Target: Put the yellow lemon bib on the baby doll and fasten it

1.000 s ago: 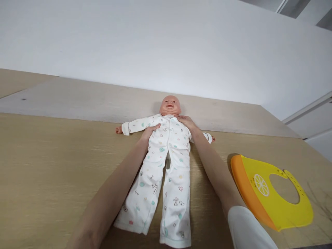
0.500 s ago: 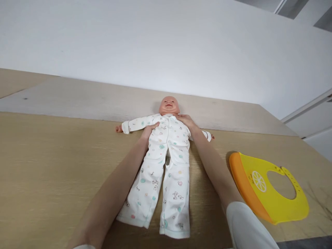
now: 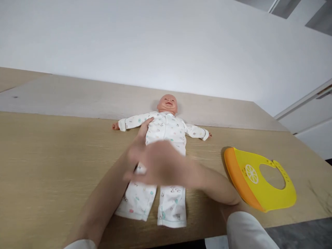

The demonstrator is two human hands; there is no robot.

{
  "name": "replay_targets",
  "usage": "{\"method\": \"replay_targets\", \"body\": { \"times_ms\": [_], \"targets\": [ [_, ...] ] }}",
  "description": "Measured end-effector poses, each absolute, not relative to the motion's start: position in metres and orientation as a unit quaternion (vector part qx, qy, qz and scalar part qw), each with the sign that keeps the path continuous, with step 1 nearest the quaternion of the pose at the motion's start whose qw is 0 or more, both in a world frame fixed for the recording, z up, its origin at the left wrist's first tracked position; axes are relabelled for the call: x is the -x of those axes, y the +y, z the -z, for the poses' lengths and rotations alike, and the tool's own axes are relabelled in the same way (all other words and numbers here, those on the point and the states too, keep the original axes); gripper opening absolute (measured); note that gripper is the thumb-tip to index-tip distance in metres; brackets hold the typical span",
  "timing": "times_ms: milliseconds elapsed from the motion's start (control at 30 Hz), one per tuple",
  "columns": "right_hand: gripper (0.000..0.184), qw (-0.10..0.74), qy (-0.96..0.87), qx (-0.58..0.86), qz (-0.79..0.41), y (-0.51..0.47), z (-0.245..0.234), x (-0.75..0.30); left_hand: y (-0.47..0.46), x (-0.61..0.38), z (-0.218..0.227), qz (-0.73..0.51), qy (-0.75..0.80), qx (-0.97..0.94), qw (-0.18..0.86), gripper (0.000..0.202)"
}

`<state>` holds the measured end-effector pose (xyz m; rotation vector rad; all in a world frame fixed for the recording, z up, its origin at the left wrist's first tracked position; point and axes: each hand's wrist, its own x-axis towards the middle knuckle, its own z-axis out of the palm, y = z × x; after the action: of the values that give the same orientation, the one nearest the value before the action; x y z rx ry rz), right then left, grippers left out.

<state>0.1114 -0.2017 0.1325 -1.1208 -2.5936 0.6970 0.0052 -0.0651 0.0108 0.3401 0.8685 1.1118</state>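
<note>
A baby doll (image 3: 176, 129) lies on its back on the wooden table, arms spread and head toward the wall. It wears a white printed top and matching trousers. My left hand (image 3: 145, 130) grips the doll's side just below its arm, thumb against the top and the other fingers hidden. Smeared by motion, my right hand (image 3: 162, 164) hangs over the doll's waist and upper legs, close to my left forearm. Its fingers are too blurred to read, and it hides part of the top and trousers.
To the right lies a yellow bib (image 3: 269, 193) with an orange pocket edge and a white citrus-slice print. A pale strip (image 3: 85, 98) runs along the table's back, against the white wall (image 3: 155, 41). The table's front edge shows at the lower right.
My right hand has left the doll's shoulder and swung down and left across its middle. My left hand stays at the doll's side. The view has shifted slightly.
</note>
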Motion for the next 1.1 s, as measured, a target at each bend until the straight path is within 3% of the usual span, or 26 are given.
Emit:
{"method": "replay_targets", "body": {
  "times_ms": [33, 67, 100, 200, 467, 600, 733, 867, 1000, 1100],
  "targets": [
    [0.024, 0.056, -0.947, 0.274, -0.159, -0.223, -0.124, -0.099, -0.066, -0.006, -0.011, -0.512, 0.390, -0.163, 0.748, 0.029],
    [0.027, 0.050, -0.979, 0.179, -0.084, -0.241, -0.112, -0.089, -0.066, -0.008, -0.011, -0.519, 0.381, -0.171, 0.746, 0.027],
    [0.023, 0.035, -0.986, 0.161, -0.028, -0.255, -0.099, -0.081, -0.066, -0.009, -0.011, -0.527, 0.370, -0.181, 0.743, 0.025],
    [0.011, 0.010, -0.993, 0.118, -0.027, -0.276, -0.065, -0.068, -0.065, -0.013, -0.009, -0.540, 0.353, -0.190, 0.741, 0.021],
    [0.012, 0.269, -0.947, 0.160, 0.067, -0.278, -0.015, -0.059, -0.064, -0.011, -0.002, -0.539, 0.321, -0.203, 0.752, 0.026],
    [0.013, 0.318, -0.938, 0.115, 0.070, -0.275, 0.006, -0.062, -0.060, -0.010, 0.001, -0.538, 0.304, -0.213, 0.757, 0.024],
    [0.008, 0.343, -0.930, 0.096, 0.092, -0.278, -0.007, -0.088, -0.056, -0.011, 0.005, -0.564, 0.304, -0.214, 0.738, 0.027],
    [0.008, 0.300, -0.943, 0.125, 0.071, -0.286, -0.032, -0.119, -0.059, -0.014, 0.005, -0.580, 0.305, -0.215, 0.725, 0.027],
    [0.018, 0.236, -0.957, 0.155, 0.069, -0.291, -0.021, -0.131, -0.067, -0.018, 0.000, -0.588, 0.330, -0.228, 0.702, 0.024],
    [0.024, 0.127, -0.980, 0.124, -0.093, -0.298, -0.013, -0.138, -0.074, -0.020, -0.003, -0.568, 0.375, -0.260, 0.685, 0.025]
  ]
}}
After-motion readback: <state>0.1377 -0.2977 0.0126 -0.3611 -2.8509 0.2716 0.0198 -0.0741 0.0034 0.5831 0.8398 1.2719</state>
